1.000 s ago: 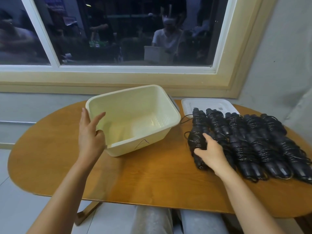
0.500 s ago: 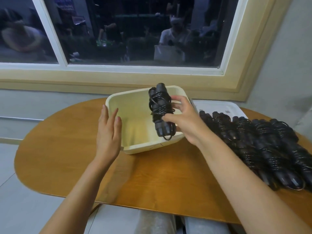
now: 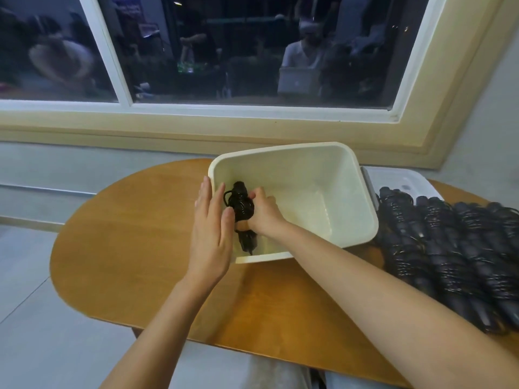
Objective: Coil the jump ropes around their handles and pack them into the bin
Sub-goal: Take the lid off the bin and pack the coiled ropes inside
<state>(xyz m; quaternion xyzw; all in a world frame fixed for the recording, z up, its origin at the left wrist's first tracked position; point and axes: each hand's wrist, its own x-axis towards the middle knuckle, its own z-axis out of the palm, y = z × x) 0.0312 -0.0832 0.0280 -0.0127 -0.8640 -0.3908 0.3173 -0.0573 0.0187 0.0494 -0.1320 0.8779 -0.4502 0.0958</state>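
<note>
Head-worn camera looks forward and down (close, wide-angle) onto the bin (image 3: 309, 169).

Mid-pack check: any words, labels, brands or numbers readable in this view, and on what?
Nothing here reads clearly.
Poster in the window: print too blurred.
Laptop in the window: pale logo, no letters legible.
White lid behind the bin: small mark, too blurred.
Bin and jump ropes: no markings show.

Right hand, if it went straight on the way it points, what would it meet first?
Probably the left wall of the bin, just past the rope the right hand grips; the left hand rests outside it.
</note>
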